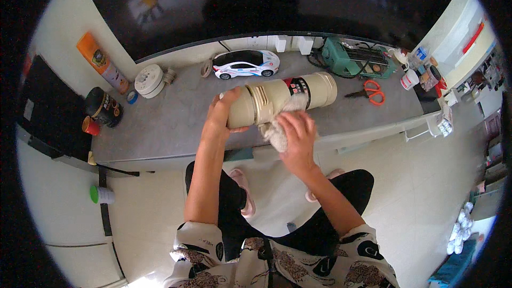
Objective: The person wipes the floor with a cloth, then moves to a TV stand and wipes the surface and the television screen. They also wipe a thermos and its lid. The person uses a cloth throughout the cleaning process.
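A cream thermos flask [276, 96] with a dark printed label lies on its side, held above the grey countertop [172, 128]. My left hand [224, 110] grips its left end, with the fingers around the cap part. My right hand [298, 136] holds a crumpled beige cloth [276, 134] against the lower side of the flask, near the label. Behind the flask stands a white toy car [246, 64]. Orange-handled scissors [370, 93] lie on the counter to the right of the flask.
A green machine [352, 60] with black cords is at the back right, beside small jars. A white round device [149, 81], an orange spray can [103, 64], a black jar [104, 106] and an orange cup [91, 126] stand at the left. A large dark screen [256, 4] rises behind.
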Action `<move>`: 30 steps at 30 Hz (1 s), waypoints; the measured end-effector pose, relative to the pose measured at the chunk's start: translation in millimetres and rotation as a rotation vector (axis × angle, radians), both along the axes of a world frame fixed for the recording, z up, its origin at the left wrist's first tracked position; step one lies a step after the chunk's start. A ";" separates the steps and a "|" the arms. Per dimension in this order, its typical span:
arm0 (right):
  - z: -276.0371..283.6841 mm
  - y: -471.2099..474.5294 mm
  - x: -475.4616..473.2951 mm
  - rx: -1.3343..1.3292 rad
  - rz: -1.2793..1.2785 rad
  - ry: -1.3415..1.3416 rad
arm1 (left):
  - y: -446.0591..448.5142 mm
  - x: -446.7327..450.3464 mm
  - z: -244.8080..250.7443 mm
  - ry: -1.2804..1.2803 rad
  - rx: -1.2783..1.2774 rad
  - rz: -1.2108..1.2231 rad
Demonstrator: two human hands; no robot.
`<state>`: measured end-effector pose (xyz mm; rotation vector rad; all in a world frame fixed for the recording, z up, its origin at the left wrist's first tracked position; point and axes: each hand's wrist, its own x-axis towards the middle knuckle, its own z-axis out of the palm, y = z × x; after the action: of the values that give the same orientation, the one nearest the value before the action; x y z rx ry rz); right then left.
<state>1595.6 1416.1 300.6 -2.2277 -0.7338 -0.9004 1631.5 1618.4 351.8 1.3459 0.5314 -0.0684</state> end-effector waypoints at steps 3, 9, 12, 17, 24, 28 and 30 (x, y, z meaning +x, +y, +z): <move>35.7 -1.4 33.6 0.052 -0.055 0.014 | 14.2 4.2 -8.9 -0.055 -0.093 -0.136; 49.0 11.9 74.1 0.053 -0.004 0.058 | -7.0 5.8 -9.2 0.023 -0.006 0.049; 32.5 13.4 36.9 0.025 0.038 0.018 | 4.6 3.7 -11.2 -0.062 -0.102 -0.139; -9.3 5.9 6.5 -0.008 0.063 -0.015 | 4.7 8.4 -13.1 0.036 -0.012 -0.039; 45.8 2.2 71.6 0.083 0.041 0.116 | -9.6 -7.3 5.9 -0.088 0.029 -0.057; 51.5 11.3 75.3 0.112 0.092 0.112 | -16.2 -12.4 3.3 -0.108 -0.010 0.054; 44.1 17.9 35.2 0.186 0.137 -0.026 | -11.3 -9.4 -4.9 -0.112 -0.052 0.025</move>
<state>1630.8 1434.0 344.7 -1.9816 -0.7723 -0.8934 1622.1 1607.1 346.9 1.2841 0.4490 0.0133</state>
